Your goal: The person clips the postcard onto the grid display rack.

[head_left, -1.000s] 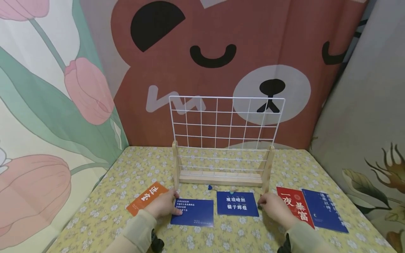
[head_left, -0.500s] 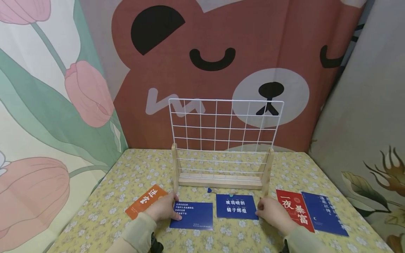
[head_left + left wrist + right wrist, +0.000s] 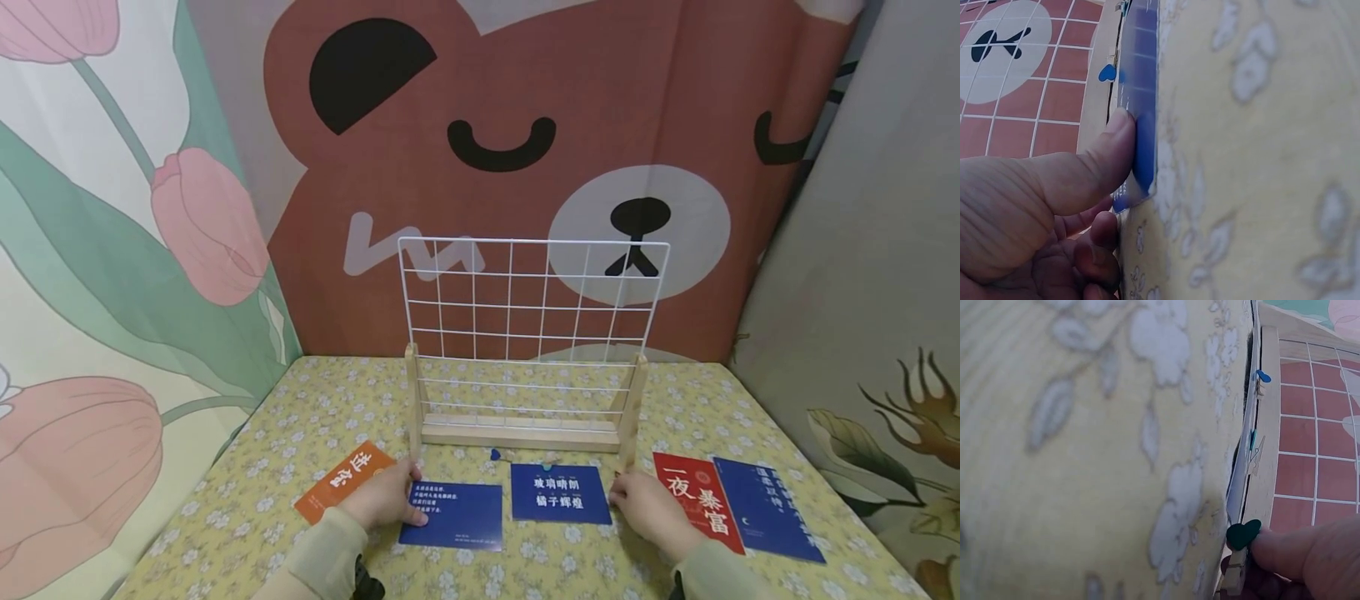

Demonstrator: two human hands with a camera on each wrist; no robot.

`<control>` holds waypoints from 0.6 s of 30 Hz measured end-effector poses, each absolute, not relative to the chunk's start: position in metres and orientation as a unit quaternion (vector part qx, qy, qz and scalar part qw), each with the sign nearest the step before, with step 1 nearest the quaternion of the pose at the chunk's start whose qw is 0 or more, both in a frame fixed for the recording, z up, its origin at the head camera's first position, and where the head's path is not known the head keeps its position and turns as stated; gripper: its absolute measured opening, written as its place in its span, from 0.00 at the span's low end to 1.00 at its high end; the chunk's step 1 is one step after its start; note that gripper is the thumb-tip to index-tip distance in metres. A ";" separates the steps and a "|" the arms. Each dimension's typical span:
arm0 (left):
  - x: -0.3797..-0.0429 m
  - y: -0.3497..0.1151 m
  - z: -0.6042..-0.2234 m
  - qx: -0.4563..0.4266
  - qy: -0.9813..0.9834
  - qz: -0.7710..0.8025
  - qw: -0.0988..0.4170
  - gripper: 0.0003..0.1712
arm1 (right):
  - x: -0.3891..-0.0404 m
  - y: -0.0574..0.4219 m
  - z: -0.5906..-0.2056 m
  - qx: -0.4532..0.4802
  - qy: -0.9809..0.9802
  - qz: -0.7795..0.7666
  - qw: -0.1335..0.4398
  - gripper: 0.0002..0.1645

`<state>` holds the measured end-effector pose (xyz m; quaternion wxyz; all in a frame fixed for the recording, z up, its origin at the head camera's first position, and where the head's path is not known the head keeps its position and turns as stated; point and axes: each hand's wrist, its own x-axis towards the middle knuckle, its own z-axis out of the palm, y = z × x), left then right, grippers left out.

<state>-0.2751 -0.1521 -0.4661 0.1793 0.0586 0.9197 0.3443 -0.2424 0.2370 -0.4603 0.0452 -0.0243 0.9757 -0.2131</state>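
Note:
My left hand (image 3: 378,497) holds the left edge of a dark blue card (image 3: 465,517) with white writing. In the left wrist view its thumb lies on the card's face, with the other fingers curled by the edge. At the right edge of a second blue card (image 3: 561,493), my right hand (image 3: 652,510) pinches a small wooden clothespin (image 3: 1233,575) with a dark green heart (image 3: 1244,534). That clothespin is hidden by the fingers in the head view. Behind the cards lies a clothespin with a blue heart (image 3: 495,455); another with a teal piece (image 3: 547,467) is at the second card's top edge.
A white wire grid (image 3: 528,302) stands upright in a wooden base (image 3: 517,433) behind the cards. An orange card (image 3: 330,492) lies at the left. On the right are a red card (image 3: 693,500) and another blue card (image 3: 772,508). Flowered cloth (image 3: 352,383) covers the table.
My right hand has moved slightly toward the second blue card's right edge and then back a little. The dark clothespin piece seen earlier at its fingertips is now hidden. The left hand stays in place.

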 end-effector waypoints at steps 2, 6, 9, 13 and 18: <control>-0.275 -0.152 -0.466 0.055 0.920 0.344 0.180 0.32 | -0.243 0.238 -0.461 -0.027 0.974 -0.223 0.038 0.06; -0.276 -0.153 -0.466 0.055 0.921 0.340 0.180 0.32 | -0.244 0.241 -0.464 -0.021 0.969 -0.246 0.027 0.05; -0.276 -0.153 -0.467 0.056 0.921 0.341 0.180 0.32 | -0.245 0.242 -0.465 -0.013 0.967 -0.253 0.029 0.06; -0.276 -0.152 -0.468 0.056 0.922 0.341 0.177 0.32 | -0.244 0.239 -0.464 -0.004 0.967 -0.250 0.048 0.09; -0.276 -0.151 -0.467 0.055 0.925 0.334 0.173 0.32 | -0.244 0.237 -0.464 -0.014 0.973 -0.226 0.055 0.08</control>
